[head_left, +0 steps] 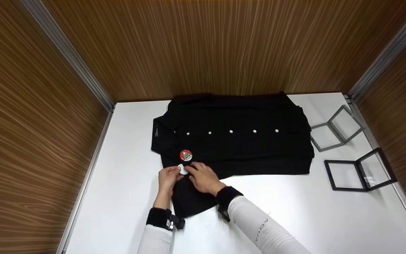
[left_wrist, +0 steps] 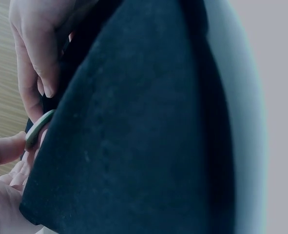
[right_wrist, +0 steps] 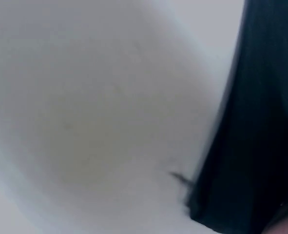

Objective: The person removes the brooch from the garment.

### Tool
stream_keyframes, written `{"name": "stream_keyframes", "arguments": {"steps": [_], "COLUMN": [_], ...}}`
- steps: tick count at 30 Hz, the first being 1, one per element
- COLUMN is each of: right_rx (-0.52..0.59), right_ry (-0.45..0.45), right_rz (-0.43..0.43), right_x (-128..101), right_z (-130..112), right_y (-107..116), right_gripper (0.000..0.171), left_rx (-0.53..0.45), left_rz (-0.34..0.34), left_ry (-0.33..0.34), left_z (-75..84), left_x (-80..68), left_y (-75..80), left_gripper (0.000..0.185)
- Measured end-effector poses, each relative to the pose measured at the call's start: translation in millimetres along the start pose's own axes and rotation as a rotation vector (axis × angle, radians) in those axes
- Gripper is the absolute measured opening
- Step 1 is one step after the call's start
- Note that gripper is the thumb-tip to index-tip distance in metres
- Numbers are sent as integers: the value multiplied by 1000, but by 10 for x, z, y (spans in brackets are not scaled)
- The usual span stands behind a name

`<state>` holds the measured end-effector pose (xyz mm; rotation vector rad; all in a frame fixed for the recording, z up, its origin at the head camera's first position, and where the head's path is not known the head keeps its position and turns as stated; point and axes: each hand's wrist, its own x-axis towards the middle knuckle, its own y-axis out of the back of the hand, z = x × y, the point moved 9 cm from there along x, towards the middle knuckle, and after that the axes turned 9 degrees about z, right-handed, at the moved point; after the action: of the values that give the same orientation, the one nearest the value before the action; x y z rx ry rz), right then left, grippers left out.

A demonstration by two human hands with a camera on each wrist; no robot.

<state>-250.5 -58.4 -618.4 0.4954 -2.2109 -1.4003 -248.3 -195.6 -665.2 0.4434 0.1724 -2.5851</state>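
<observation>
A black button-up shirt (head_left: 245,151) lies spread with its collar to the left, and a round red badge with a tree picture (head_left: 186,155) sits on its chest. My left hand (head_left: 167,179) pinches a small round white badge (head_left: 182,169) just below the red one. The badge appears edge-on in the left wrist view, by the left thumb. My right hand (head_left: 204,178) rests over the shirt near the sleeve, its fingertips right at the badge's other side. Raised dark cloth (left_wrist: 129,122) fills much of the left wrist view and hides part of the left fingers.
Two hinged clear-paned frames stand partly opened at the right, a grey one (head_left: 340,135) behind a black one (head_left: 357,173). The white tabletop (head_left: 125,158) is bounded by wood-grain panels (head_left: 196,46) at the back and sides.
</observation>
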Motion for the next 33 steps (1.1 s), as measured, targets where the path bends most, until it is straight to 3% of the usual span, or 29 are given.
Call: {"name": "stream_keyframes", "arguments": {"steps": [8,19,26,33], "right_rx": [9,81,110,69], "right_ry": [-20,39,56,63], "right_rz": [-10,-24,-18,-81], "right_x": [-10,-47,-70,-117], "right_z": [30,42,89,95], "right_y": [-2,4,26,24], "right_gripper": [37,43,47,56], "left_rx": [16,83,62,58], "left_rz": [6,53,20,12], "left_ry": [-26,-32,-50,-51], "left_z": [1,34,55,59], "left_x": [-8,-43,-47,-60], "left_y": [-16,-12,-31,-10], "left_gripper": [18,20,25,27]}}
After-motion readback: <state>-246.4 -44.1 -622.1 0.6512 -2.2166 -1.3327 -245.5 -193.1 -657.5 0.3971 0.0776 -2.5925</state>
